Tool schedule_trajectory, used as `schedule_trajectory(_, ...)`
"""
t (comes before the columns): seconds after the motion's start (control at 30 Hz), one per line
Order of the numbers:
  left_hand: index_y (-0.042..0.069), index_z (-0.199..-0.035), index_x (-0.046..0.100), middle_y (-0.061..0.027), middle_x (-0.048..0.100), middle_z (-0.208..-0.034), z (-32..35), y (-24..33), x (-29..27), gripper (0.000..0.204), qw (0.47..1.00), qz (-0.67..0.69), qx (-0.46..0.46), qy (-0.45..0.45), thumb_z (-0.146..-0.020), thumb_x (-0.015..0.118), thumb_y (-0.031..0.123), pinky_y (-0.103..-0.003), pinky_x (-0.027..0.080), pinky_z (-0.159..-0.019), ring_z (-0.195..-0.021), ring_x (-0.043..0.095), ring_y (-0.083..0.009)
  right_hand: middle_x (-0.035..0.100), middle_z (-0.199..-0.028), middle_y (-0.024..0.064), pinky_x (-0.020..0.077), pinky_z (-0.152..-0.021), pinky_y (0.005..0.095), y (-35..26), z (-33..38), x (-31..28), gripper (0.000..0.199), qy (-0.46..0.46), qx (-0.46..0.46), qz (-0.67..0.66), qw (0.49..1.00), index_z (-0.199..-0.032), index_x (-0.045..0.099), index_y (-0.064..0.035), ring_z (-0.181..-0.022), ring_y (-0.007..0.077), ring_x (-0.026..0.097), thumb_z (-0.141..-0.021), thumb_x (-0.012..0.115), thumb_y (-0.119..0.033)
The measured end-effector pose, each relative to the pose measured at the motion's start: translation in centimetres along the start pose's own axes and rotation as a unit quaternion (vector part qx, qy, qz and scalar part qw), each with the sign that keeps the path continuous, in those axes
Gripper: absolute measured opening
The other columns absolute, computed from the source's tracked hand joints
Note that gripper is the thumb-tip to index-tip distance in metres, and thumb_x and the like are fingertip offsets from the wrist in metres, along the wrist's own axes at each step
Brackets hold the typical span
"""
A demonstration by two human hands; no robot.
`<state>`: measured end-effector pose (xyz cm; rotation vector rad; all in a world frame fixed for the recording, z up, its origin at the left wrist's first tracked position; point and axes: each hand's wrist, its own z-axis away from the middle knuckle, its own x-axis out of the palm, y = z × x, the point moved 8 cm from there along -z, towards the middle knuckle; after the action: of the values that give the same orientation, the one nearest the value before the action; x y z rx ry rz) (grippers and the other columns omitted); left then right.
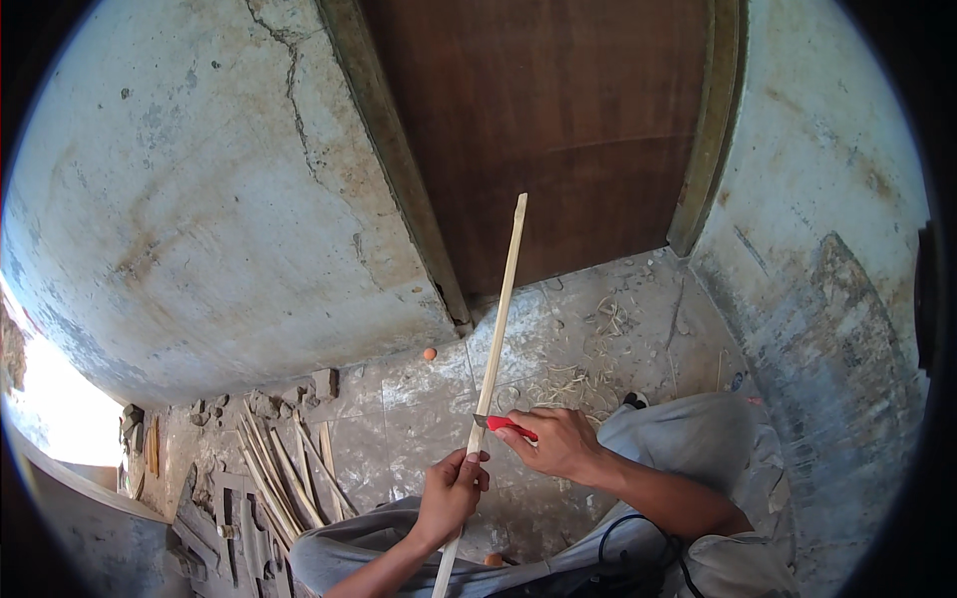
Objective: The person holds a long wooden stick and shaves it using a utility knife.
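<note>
A long pale wooden strip point(500, 304) slants up from between my knees toward the brown door. My left hand point(449, 498) is closed round its lower part, thumb laid along the wood. Just above that grip, my right hand point(560, 443) holds a red-handled utility knife point(511, 429). The knife's short metal blade lies against the strip and crosses it. Part of the knife's handle is hidden inside my right fingers.
Wood shavings point(573, 387) litter the tiled floor. At the left lies a bundle of pale wooden strips point(282, 468) beside broken grey pieces point(234, 518). A small orange ball-like thing point(430, 354) sits near the cracked wall point(229, 199). Beyond stands a brown door point(558, 130).
</note>
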<state>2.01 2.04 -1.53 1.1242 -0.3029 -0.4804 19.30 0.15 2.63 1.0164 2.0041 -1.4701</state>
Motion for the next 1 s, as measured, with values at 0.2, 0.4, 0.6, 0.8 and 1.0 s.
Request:
schedule_trajectory(0.2,0.003,-0.110,0.062,-0.0004,0.056,-0.071,0.6,-0.3,-0.5,0.026,0.999,0.016,-0.029,-0.007,-0.108,0.047,0.025,-0.022,0.029,-0.043,-0.049,0.039,-0.0035,0.071,-0.074,0.0119,0.0528,-0.051,0.0426,-0.8,0.0,0.1,0.028,0.008,-0.005,0.008,1.000,-0.099,0.074,-0.0079,-0.062,0.0323,0.069,-0.092,0.070,-0.034)
schedule_trajectory(0.4,0.002,-0.108,0.061,-0.0005,0.056,-0.072,0.3,-1.2,-1.0,0.028,0.998,0.040,-0.048,0.001,-0.109,0.046,0.025,-0.022,0.030,-0.045,-0.049,0.040,-0.0033,0.071,-0.078,0.0125,0.0522,-0.052,0.0455,-0.4,-0.2,1.5,0.037,-0.055,0.025,0.021,0.998,-0.106,0.072,-0.0077,-0.066,0.0327,0.070,-0.096,0.062,-0.042)
schedule_trajectory(0.6,0.001,-0.108,0.061,0.0003,0.056,-0.071,0.2,-1.4,-1.1,0.028,0.999,0.027,-0.044,0.004,-0.108,0.046,0.024,-0.023,0.030,-0.045,-0.049,0.039,-0.0032,0.071,-0.078,0.0135,0.0529,-0.055,0.0480,-0.3,-0.4,1.6,0.039,-0.059,0.030,0.010,0.998,-0.106,0.072,-0.0077,-0.066,0.0348,0.070,-0.097,0.060,-0.043)
schedule_trajectory(0.8,0.003,-0.107,0.061,0.0004,0.054,-0.068,0.1,-1.2,-0.9,0.025,0.999,0.016,-0.036,0.009,-0.108,0.046,0.023,-0.022,0.027,-0.043,-0.047,0.037,-0.0030,0.070,-0.073,0.0110,0.0509,-0.052,0.0470,0.0,-0.5,1.3,0.035,-0.028,0.031,0.038,0.998,-0.103,0.073,-0.0094,-0.065,0.0324,0.070,-0.094,0.065,-0.042)
schedule_trajectory(1.0,0.001,-0.106,0.062,0.0010,0.055,-0.071,0.3,-1.0,-1.0,0.028,1.000,-0.012,-0.025,0.007,-0.108,0.046,0.024,-0.023,0.032,-0.047,-0.051,0.040,-0.0040,0.070,-0.073,0.0106,0.0505,-0.052,0.0470,0.4,-0.6,1.5,0.035,-0.021,0.022,0.033,0.999,-0.103,0.073,-0.0089,-0.065,0.0320,0.070,-0.093,0.066,-0.042)
